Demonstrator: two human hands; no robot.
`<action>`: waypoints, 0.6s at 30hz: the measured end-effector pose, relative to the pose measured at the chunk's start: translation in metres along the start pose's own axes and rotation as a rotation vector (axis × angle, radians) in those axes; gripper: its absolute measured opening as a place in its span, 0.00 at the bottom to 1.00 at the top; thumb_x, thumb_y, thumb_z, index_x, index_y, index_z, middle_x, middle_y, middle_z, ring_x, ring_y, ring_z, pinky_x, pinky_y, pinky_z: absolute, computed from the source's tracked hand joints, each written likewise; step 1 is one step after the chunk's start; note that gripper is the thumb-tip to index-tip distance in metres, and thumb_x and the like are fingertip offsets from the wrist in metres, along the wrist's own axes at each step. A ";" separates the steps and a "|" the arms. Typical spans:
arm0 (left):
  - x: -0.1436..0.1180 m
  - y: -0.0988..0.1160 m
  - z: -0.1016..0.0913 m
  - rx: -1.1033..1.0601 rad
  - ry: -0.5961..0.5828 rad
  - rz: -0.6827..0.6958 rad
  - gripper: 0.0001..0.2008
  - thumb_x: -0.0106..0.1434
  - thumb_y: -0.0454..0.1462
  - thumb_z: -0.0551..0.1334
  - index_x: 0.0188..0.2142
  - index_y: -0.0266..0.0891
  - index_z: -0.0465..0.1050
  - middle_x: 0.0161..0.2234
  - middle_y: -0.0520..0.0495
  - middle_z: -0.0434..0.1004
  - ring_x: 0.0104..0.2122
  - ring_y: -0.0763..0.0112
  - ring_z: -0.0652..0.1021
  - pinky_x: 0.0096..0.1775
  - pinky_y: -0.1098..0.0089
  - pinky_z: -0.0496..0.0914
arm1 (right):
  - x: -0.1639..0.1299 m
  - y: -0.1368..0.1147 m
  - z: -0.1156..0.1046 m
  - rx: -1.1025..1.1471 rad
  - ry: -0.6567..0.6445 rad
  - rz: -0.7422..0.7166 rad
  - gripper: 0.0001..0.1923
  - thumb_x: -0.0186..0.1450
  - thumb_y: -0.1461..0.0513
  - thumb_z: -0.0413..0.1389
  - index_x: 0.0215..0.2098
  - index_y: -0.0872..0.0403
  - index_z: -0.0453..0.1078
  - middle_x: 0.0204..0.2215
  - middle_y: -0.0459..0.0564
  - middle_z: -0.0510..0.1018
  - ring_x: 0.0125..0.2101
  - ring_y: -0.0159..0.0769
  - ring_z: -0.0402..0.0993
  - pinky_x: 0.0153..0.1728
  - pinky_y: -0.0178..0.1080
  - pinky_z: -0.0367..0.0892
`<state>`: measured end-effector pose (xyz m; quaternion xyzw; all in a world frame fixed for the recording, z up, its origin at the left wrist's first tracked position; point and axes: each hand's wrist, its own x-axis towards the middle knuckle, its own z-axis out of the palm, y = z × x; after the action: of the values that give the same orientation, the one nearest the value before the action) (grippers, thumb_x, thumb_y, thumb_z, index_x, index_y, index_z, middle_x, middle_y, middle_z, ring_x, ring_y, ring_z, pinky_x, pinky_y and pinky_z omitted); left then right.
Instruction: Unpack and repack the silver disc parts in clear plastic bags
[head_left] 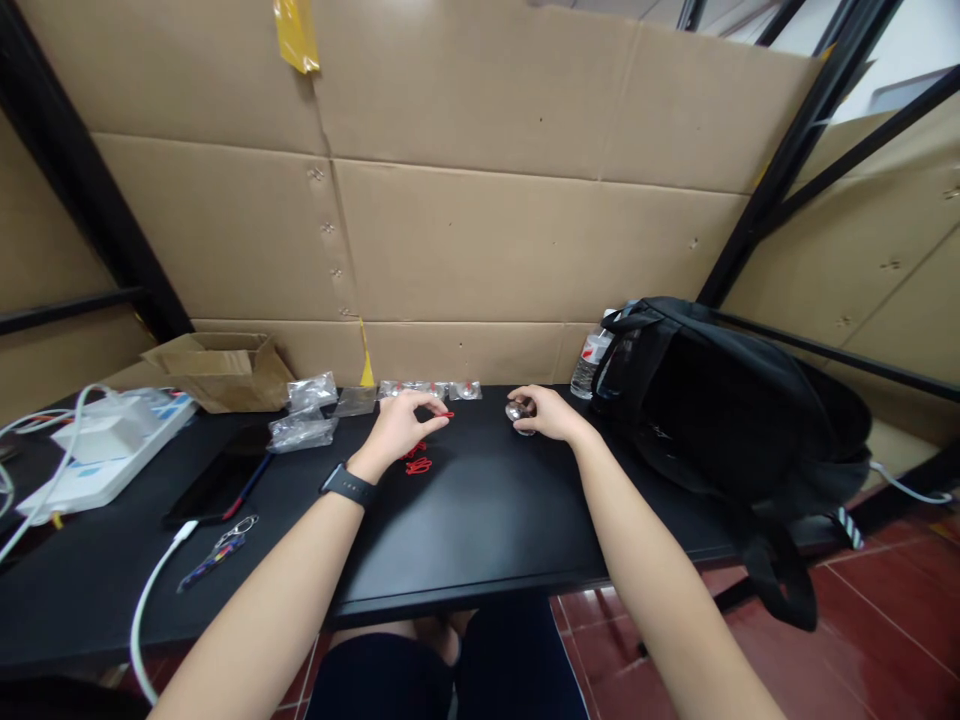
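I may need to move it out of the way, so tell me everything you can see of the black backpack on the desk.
The black backpack looks like soft matte fabric, bulky and slumped on its side at the right end of the black desk, partly hanging over the edge. A carry handle arches at its upper left, and a strap dangles toward the red tiled floor. A clear water bottle stands against its left side. The right hand lies near it without touching.

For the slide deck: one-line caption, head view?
Left hand pinches red piece; right hand grips small clear item on black desk.

Left hand (401, 425) pinches a red piece (445, 413) — right hand (544, 413) grips a clear packet (519, 412) on the black desk (465, 530).
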<state>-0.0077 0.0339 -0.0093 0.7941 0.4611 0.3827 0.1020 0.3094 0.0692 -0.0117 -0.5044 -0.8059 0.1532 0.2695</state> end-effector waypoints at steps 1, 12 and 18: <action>0.000 0.002 0.001 -0.008 0.022 0.005 0.07 0.61 0.44 0.68 0.37 0.46 0.81 0.38 0.52 0.85 0.43 0.63 0.80 0.52 0.63 0.68 | 0.001 -0.007 0.004 0.056 0.028 -0.055 0.29 0.51 0.65 0.70 0.51 0.53 0.75 0.45 0.50 0.80 0.37 0.34 0.75 0.43 0.37 0.69; -0.002 0.021 0.007 0.117 0.069 -0.013 0.07 0.67 0.43 0.64 0.36 0.50 0.82 0.42 0.51 0.84 0.50 0.57 0.75 0.55 0.54 0.59 | 0.005 -0.071 0.062 0.722 0.148 -0.156 0.31 0.52 0.59 0.71 0.53 0.48 0.69 0.51 0.52 0.77 0.44 0.39 0.78 0.36 0.36 0.73; -0.002 0.022 0.012 0.110 0.044 -0.002 0.07 0.67 0.40 0.62 0.36 0.45 0.79 0.43 0.49 0.84 0.48 0.59 0.77 0.53 0.58 0.62 | 0.002 -0.078 0.066 0.799 0.111 -0.167 0.31 0.50 0.59 0.72 0.51 0.47 0.70 0.51 0.52 0.77 0.46 0.41 0.79 0.38 0.38 0.74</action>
<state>0.0152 0.0224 -0.0071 0.7894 0.4843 0.3741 0.0483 0.2129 0.0381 -0.0244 -0.3005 -0.7052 0.4043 0.4989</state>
